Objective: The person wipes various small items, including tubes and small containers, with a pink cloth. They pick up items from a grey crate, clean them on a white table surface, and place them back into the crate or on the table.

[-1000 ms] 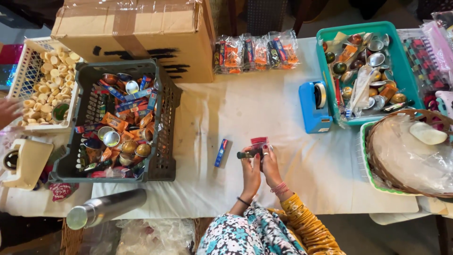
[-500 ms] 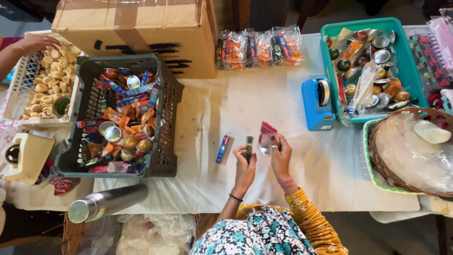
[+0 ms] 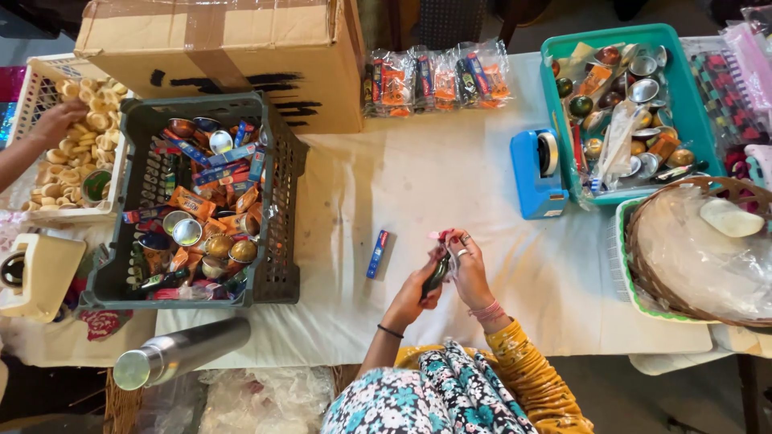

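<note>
Low in the middle of the white-clothed table (image 3: 450,177) my two hands meet. My left hand (image 3: 416,296), a dark thread on its wrist, grips a small dark tube-like item (image 3: 437,273). My right hand (image 3: 469,269), with rings and pink bangles, pinches a small pink and clear wrapper (image 3: 443,236) at the top of that item. A small blue box (image 3: 377,254) lies on the cloth just left of my hands, apart from them.
A dark crate (image 3: 277,241) of packets and metal cups stands at the left, with a cardboard box (image 3: 217,48) behind it. Another person's hand (image 3: 52,124) reaches into a white basket (image 3: 36,88) of clay lamps. Further right are a blue tape dispenser (image 3: 535,173), a teal tray (image 3: 691,104) and a wicker basket (image 3: 643,273).
My hands have come closer together and drawn slightly towards me, the right one now working the wrapper onto the dark item. The other person's hand has settled on the lamp basket.
</note>
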